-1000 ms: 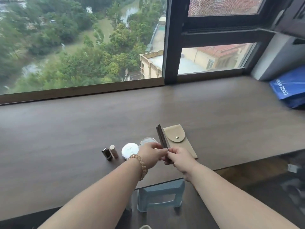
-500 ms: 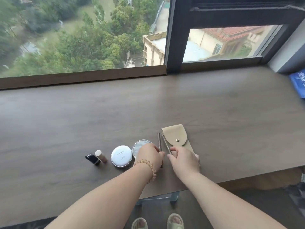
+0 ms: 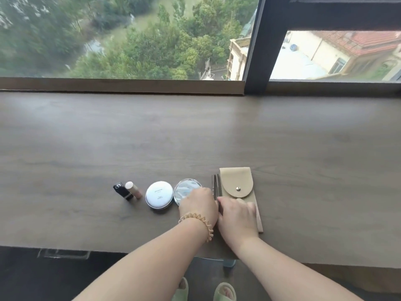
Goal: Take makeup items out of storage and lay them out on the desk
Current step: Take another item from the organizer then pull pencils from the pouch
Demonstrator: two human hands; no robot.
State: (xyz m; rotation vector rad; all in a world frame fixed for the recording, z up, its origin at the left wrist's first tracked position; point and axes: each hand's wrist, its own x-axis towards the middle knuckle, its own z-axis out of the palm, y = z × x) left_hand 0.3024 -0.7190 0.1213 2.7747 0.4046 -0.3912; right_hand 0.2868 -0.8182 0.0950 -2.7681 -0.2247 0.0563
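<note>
One pouch [image 3: 236, 183] is counted on one desk [image 3: 195, 131]. Just left of the pouch, two slim pencils [image 3: 213, 185] are laid side by side. Further left of it, two round items are found: one glassy disc [image 3: 186, 189] and one white compact [image 3: 159, 193]. Furthest left of the pouch, two tubes are set: one black tube [image 3: 122, 190] and one pale tube [image 3: 133, 189]. Two hands are seen at the pouch: one left hand [image 3: 198, 208] and one right hand [image 3: 237, 216]. One coil band [image 3: 204, 220] is worn on the left wrist. Two slippers [image 3: 224, 292] are counted below the desk.

Beyond the dark window frame [image 3: 253, 44] lie trees [image 3: 152, 51] and a red-roofed building [image 3: 358, 42].
</note>
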